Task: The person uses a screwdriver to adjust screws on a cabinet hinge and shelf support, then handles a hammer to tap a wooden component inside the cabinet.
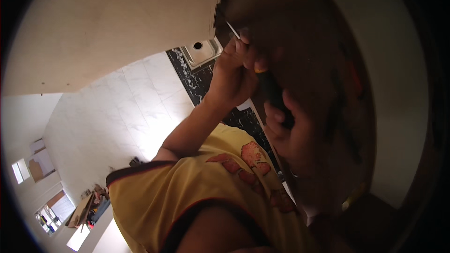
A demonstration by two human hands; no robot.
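Note:
A screwdriver with a dark handle (271, 89) and an orange-yellow collar runs slantwise between my two hands. My left hand (233, 68) pinches it near the bare metal shaft, fingers curled around it. Lower down, my right hand (293, 129) is wrapped about the handle's rear end, partly lost in shadow. The thin shaft (232, 29) points up and left toward a small dark fitting (217, 16) at the edge of a large pale panel (122, 18). Whether the tip touches that fitting is too dim to tell.
Beyond my left hand are a steel sink (204, 56) and a black countertop with white veins (180, 65). In the shadowed space at right lie a red object (355, 77) and dark, tool-like shapes (335, 103). A pale panel (393, 65) bounds that side.

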